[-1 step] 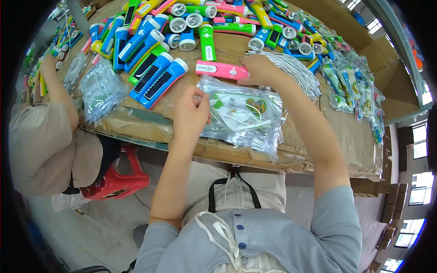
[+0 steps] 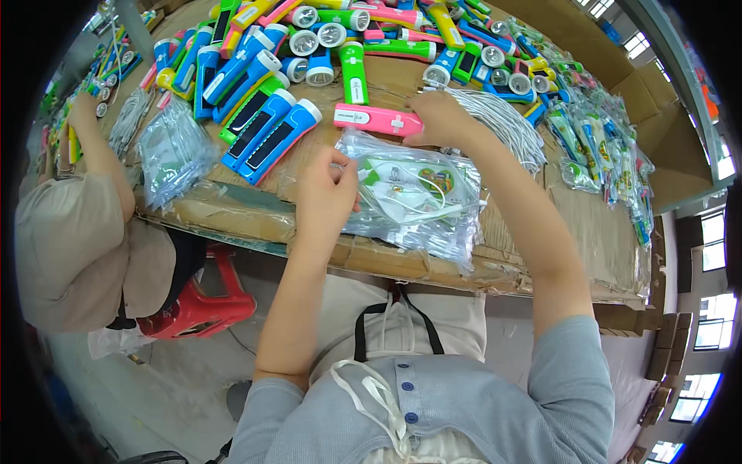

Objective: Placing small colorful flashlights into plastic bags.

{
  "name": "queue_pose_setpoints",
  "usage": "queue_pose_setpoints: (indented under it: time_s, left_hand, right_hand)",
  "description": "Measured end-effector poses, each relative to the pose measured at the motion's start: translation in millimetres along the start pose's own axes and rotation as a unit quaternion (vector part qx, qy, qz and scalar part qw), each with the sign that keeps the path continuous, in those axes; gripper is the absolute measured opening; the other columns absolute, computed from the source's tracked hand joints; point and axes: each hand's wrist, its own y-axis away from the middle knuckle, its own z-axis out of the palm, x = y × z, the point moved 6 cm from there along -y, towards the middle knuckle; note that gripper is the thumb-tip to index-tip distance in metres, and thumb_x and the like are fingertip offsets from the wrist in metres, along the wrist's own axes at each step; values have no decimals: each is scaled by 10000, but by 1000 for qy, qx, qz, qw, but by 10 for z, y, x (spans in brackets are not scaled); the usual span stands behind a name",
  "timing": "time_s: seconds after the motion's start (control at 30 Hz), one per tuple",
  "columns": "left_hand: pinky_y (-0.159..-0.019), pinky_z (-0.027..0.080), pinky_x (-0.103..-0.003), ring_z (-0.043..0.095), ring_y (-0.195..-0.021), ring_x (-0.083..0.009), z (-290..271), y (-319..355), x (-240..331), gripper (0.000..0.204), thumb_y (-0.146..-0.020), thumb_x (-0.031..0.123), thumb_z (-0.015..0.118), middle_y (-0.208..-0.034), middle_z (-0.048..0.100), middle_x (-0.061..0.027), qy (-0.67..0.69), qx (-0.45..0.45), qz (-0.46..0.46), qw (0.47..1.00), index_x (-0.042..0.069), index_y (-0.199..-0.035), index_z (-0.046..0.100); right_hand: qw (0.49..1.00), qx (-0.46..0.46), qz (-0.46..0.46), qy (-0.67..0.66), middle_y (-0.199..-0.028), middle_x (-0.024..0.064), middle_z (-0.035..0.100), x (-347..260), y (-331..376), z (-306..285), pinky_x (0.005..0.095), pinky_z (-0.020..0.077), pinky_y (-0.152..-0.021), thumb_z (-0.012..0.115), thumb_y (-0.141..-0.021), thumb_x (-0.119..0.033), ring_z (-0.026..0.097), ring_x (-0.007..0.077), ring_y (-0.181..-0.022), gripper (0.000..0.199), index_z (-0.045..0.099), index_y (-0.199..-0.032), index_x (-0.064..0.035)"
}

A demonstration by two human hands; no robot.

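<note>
A pink flashlight [image 2: 371,119] lies crosswise on the cardboard-covered table. Its right end is covered by my right hand [image 2: 442,122], which is closed round it with the thumb on the near side. My left hand [image 2: 328,184] has its fingers curled together at the left edge of a stack of clear plastic bags [image 2: 429,238]; whatever they pinch is hidden. Inside or on the top bag are a printed green and white card [image 2: 440,179] and a thin white cable [image 2: 417,203]. Just beyond the pink flashlight, a green flashlight [image 2: 353,76] lies lengthwise.
A heap of coloured flashlights [image 2: 321,39] covers the far side. White cables [image 2: 502,124] lie to the right, beside bagged flashlights [image 2: 599,143]. More clear bags [image 2: 174,151] are on the left, near a seated co-worker [image 2: 73,247] and a red stool [image 2: 205,305].
The white cable over the bags has shifted slightly. Both hands and the pink flashlight stay practically in place.
</note>
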Motion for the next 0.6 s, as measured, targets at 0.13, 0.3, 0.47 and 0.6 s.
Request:
queue_pose_setpoints:
  time_s: [0.13, 0.3, 0.47, 0.6]
  left_hand:
    - [-395, 394, -255, 527, -420, -115, -60, 16, -47, 82, -859, 51, 550, -532, 558, -81, 6, 6, 5, 1000, 0, -855, 485]
    - [-400, 395, -266, 529, -424, -113, 10, -19, -75, 90, -855, 64, 557, -525, 557, -76, 15, -5, -17, 1000, 4, -851, 491]
    - [-406, 402, -276, 529, -423, -114, 78, -30, -49, 102, -853, 83, 561, -524, 559, -73, 7, -9, -19, 1000, 4, -846, 497]
    - [-395, 393, -265, 527, -417, -115, 92, -45, 58, 99, -850, 84, 565, -535, 557, -72, -1, -14, -26, 1000, 5, -850, 504]
  right_hand:
    - [999, 27, 17, 12, -1004, 171, 610, -50, 25, -103, 337, 482, -797, 740, -681, -269, 601, 259, -1004, 594, 514, -1145, 25]
    - [913, 234, 23, -334, -1106, 146, 565, 0, 203, -644, 321, 475, -858, 714, -691, -133, 573, 215, -1038, 636, 416, -1237, 1]
    - [768, 396, 29, -503, -1202, 156, 520, -213, 681, -967, 329, 472, -893, 673, -736, -90, 565, 212, -1039, 684, 335, -1327, -22]
    - [884, 235, -88, -395, -1290, 193, 460, -852, 870, -813, 338, 447, -928, 641, -773, -122, 543, 251, -1099, 694, 299, -1365, -5]
